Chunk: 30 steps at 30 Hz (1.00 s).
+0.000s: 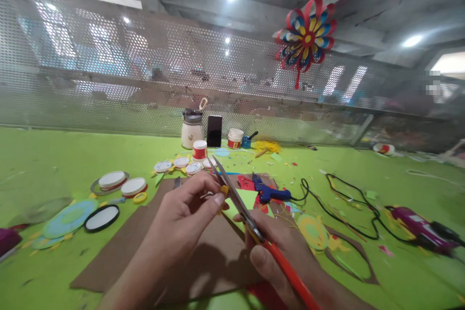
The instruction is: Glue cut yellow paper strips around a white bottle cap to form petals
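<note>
My right hand [279, 252] grips red-handled scissors [236, 201], whose blades are parted and point up and away. My left hand [185, 215] pinches a small yellow piece [224, 190] between thumb and fingers, right at the blades. Both hands hover over a brown cardboard sheet [145, 247] lying on the green table [43, 155]. A light green paper [249, 198] lies just beyond the scissors.
A blue glue gun [267, 193] with a black cord [348, 203] lies behind the hands; a purple glue gun [421, 230] sits at right. Round lids [123, 184], paper discs [69, 218], a white jar [192, 131], a dark phone [214, 131] and small cups stand nearby. A paper flower [307, 36] hangs on the mesh wall.
</note>
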Motion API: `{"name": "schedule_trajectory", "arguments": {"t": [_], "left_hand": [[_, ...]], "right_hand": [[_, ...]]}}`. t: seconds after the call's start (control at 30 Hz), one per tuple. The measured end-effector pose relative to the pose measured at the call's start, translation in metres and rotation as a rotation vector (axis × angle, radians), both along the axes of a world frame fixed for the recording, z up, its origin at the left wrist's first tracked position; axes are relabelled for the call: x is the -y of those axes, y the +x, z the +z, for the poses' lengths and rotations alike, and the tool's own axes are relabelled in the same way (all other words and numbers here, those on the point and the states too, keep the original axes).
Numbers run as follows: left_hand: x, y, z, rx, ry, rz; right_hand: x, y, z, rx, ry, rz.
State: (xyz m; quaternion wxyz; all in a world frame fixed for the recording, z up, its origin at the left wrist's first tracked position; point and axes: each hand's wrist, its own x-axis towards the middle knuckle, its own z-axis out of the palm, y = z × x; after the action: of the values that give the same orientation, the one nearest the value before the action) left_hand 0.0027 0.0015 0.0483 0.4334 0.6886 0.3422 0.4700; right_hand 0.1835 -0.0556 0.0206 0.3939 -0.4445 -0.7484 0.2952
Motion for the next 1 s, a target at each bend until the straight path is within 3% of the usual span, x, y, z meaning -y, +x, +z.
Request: {"name": "schedule_trajectory", "arguments": {"t": [0.33, 0.5, 0.77, 1.0], "left_hand": [[-0.004, -0.003, -0.003, 0.033, -0.028, 0.024], [-0.006, -0.004, 0.000, 0.023, -0.050, -0.036], [-0.003, 0.005, -0.003, 0.117, -0.389, -0.322], [-0.002, 0.010, -0.006, 0.167, -0.610, -0.431]], "right_hand": [[-0.002, 0.001, -0.005, -0.073, -0.017, -0.014], [-0.006, 0.002, -0.017, -0.273, -0.075, -0.104], [-0.011, 0.011, -0.004, -0.581, -0.130, -0.176], [-0.015, 0.014, -0.002, -0.699, -0.169, -0.055]]}}
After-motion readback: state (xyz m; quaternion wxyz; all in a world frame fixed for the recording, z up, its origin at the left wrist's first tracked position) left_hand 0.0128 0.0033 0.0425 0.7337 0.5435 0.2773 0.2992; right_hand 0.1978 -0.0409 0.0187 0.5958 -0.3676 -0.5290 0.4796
